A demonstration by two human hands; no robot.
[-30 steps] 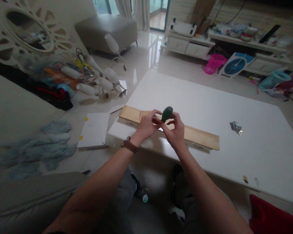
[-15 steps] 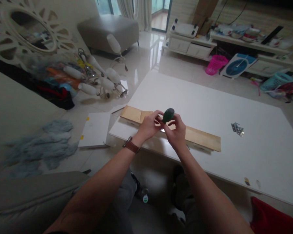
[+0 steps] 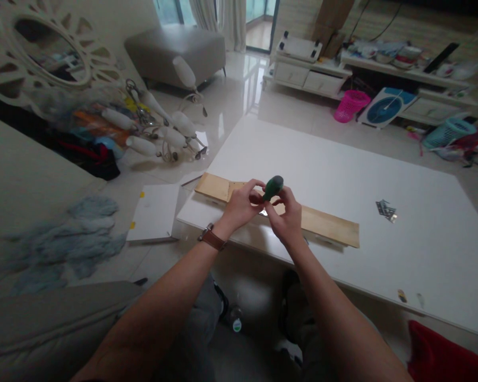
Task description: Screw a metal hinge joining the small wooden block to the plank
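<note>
Between my two hands stands a screwdriver (image 3: 273,187) with a green handle and a dark end, tilted slightly, its shaft and tip hidden by the fingers. My left hand (image 3: 241,206), with a brown-strapped watch on the wrist, has its fingers closed at the handle's lower part. Thumb and fingers of my right hand (image 3: 287,215) curl in against the same spot from the other side. Under both hands a long wooden board (image 3: 330,225) lies along the near edge of a large white panel (image 3: 314,156). A shiny bit shows just below the fingertips, too small to name.
Several metal hinge-like pieces (image 3: 386,210) lie on the panel to the right. A smaller white board (image 3: 153,213) is on the floor at left, near a chandelier (image 3: 171,135). A bottle (image 3: 236,320) stands by my feet. Something red (image 3: 442,353) sits at lower right.
The screwdriver handle leans very slightly differently. The hands keep their place on it; the whole view has shifted a little.
</note>
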